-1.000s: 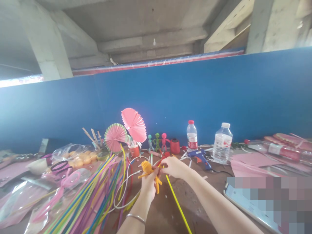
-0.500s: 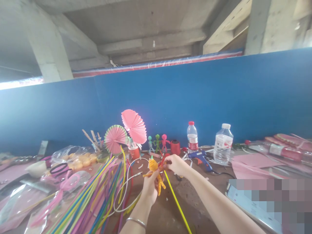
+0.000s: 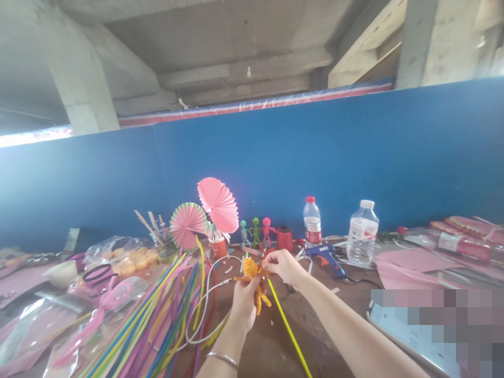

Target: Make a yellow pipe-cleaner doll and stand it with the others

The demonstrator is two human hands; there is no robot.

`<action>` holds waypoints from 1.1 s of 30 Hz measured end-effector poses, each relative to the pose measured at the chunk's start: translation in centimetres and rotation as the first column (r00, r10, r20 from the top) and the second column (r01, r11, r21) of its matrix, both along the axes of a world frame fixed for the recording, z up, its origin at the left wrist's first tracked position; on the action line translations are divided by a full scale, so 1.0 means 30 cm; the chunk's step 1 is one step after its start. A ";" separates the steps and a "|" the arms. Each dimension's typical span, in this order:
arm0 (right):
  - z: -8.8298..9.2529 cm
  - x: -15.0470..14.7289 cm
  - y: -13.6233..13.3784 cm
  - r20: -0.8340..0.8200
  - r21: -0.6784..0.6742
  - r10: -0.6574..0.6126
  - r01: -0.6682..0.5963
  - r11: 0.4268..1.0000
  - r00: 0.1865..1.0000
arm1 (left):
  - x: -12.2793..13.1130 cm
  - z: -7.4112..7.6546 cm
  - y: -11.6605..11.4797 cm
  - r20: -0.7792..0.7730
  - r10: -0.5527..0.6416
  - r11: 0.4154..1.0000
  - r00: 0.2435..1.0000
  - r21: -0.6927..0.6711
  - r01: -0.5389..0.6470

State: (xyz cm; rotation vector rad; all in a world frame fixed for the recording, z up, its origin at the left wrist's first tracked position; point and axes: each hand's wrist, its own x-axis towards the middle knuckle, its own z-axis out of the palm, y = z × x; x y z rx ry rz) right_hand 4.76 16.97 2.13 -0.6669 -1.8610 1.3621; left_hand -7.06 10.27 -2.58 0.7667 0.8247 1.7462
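Note:
An orange pipe-cleaner figure (image 3: 250,266) with a round head and a green tip is held upright in my left hand (image 3: 244,303), its fingers closed round the body. Orange legs hang below the fingers. My right hand (image 3: 282,265) pinches an orange part at the figure's right side, close to the left fingertips. A long yellow pipe cleaner (image 3: 286,324) runs from beneath the hands toward the front edge. Three small figures, blue, green (image 3: 255,232) and pink (image 3: 266,231), stand behind the hands.
Many coloured pipe cleaners (image 3: 134,325) and a white cable lie at the left. Paper fans (image 3: 218,205) rise from a red cup (image 3: 218,247). A blue glue gun (image 3: 327,258), two bottles (image 3: 363,233), pink sheets (image 3: 399,266) and a phone (image 3: 413,336) are at the right.
My right hand has shifted slightly left, closer to the figure's head, and pinches an orange part there. The view has moved slightly.

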 end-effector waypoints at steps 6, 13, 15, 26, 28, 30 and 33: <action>0.017 0.008 -0.018 0.125 0.184 -0.096 0.072 0.980 0.988 | -0.011 -0.005 0.004 0.097 0.078 0.997 0.992 0.005 -0.079; 0.027 0.021 -0.027 0.112 0.626 -0.267 0.141 0.767 0.957 | -0.016 0.010 0.000 0.202 0.148 0.988 0.968 0.007 -0.152; 0.024 0.020 -0.024 0.089 0.667 -0.267 0.142 0.731 0.959 | -0.015 0.010 0.000 0.195 0.148 0.988 0.970 0.002 -0.152; -0.028 0.017 0.025 0.093 0.668 -0.150 0.050 0.743 0.984 | -0.019 -0.013 0.006 0.181 0.129 0.992 0.975 -0.017 -0.128; -0.027 0.019 0.029 0.112 0.651 -0.111 0.011 0.759 0.987 | -0.020 -0.015 0.007 0.152 0.116 0.993 0.982 -0.007 -0.117; -0.023 0.022 0.029 0.143 0.628 -0.078 -0.029 0.778 0.987 | -0.022 -0.014 0.005 0.138 0.100 0.995 0.985 -0.003 -0.101; -0.022 0.022 0.032 0.219 0.551 -0.058 -0.074 0.831 0.974 | -0.022 -0.010 -0.003 0.144 0.035 0.999 0.989 0.006 -0.037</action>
